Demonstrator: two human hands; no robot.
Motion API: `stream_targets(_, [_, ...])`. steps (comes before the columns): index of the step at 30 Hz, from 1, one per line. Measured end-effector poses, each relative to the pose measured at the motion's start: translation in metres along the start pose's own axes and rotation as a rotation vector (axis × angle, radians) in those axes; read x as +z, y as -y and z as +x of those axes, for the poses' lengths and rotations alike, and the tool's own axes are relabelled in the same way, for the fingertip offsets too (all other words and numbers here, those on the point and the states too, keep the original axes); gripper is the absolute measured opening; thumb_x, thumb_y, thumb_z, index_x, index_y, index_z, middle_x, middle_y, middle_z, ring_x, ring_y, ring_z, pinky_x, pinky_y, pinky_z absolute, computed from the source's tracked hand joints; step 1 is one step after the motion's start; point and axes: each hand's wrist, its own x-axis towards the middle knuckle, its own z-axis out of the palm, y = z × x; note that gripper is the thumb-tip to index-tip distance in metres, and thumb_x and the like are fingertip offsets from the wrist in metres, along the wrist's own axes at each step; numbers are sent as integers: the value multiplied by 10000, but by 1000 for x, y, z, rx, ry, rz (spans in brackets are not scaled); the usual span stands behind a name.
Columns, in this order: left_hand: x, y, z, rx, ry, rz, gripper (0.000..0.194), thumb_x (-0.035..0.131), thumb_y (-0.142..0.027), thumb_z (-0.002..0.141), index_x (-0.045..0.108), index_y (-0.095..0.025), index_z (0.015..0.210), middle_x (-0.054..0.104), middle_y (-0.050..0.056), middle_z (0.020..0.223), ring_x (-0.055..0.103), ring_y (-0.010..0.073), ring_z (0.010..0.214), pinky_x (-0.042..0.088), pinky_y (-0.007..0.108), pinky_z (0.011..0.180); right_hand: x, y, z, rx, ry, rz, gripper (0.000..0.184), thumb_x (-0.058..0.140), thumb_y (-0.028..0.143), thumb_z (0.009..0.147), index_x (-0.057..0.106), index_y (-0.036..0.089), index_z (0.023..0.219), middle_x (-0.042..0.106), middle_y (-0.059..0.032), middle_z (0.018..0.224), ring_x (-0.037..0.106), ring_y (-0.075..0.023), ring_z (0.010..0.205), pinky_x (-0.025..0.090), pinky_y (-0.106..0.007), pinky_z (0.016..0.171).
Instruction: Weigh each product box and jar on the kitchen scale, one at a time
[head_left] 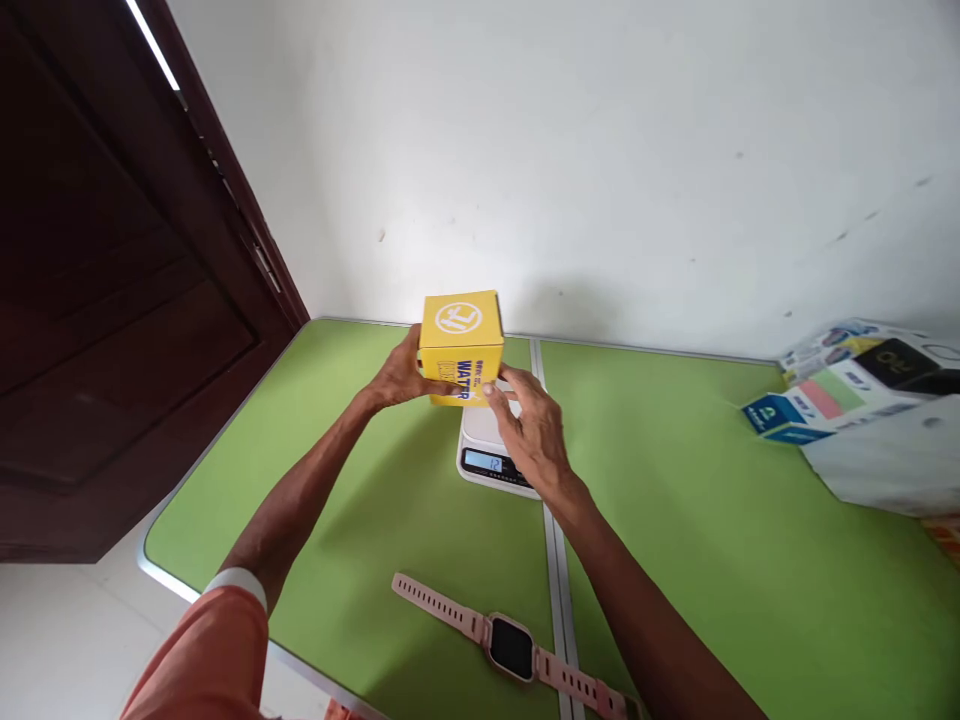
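A small yellow box (460,345) with blue lettering stands on a white digital kitchen scale (487,452) in the middle of the green table (360,480). My left hand (401,372) wraps its left side, thumb across the front. My right hand (531,428) touches its lower right corner with the fingertips and covers part of the scale's platform. The scale's display is lit with a small number. A pink smartwatch (512,645) lies flat with its strap stretched out near the table's front edge.
A heap of printed boxes and a white bag (862,410) sits at the table's right end. A dark wooden door (127,300) stands to the left, a white wall behind. A metal seam (551,540) splits the tabletop.
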Motion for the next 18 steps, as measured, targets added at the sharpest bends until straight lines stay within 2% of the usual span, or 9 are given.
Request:
stream_targets(3, [-50,7,-3,-49,-69,9,884,1098,-369,476,720,-211,1259,807,156,1248,747,436,1258,648,625,1033,42,17,31,-25,126,88,560,479,612,1090,679,253,1471,728,-160,1435,714,-339,1293,626,-524,1100])
stream_targets(6, [-100,14,-3,-136,-106,17,734,1085,-369,485,759,-182,1116,838,156,1132,781,444,1170,649,656,1024,94,32,67,-24,268,150,562,498,557,1078,635,242,1522,708,-161,1464,693,-334,1323,609,-502,1125])
stream_targets(10, [-156,23,4,-227,-221,10,742,1089,-301,400,765,-162,1052,854,152,1094,801,427,1096,637,659,1056,160,46,109,25,440,143,592,578,466,1031,595,184,1551,684,-177,1506,681,-353,1339,574,-515,1171])
stream_targets(14, [-193,37,12,-264,-323,42,869,1084,-259,301,724,-168,1087,857,116,1034,808,376,1021,627,665,1062,206,48,131,97,554,190,653,624,436,1014,525,228,1625,639,-132,1600,653,-340,1411,534,-507,1229])
stream_targets(18, [-211,55,16,-326,-348,50,880,1079,-215,255,712,-172,1054,847,108,998,804,375,1037,618,640,1074,228,43,134,147,620,205,745,650,465,1011,461,204,1682,570,-148,1681,603,-359,1495,512,-515,1253])
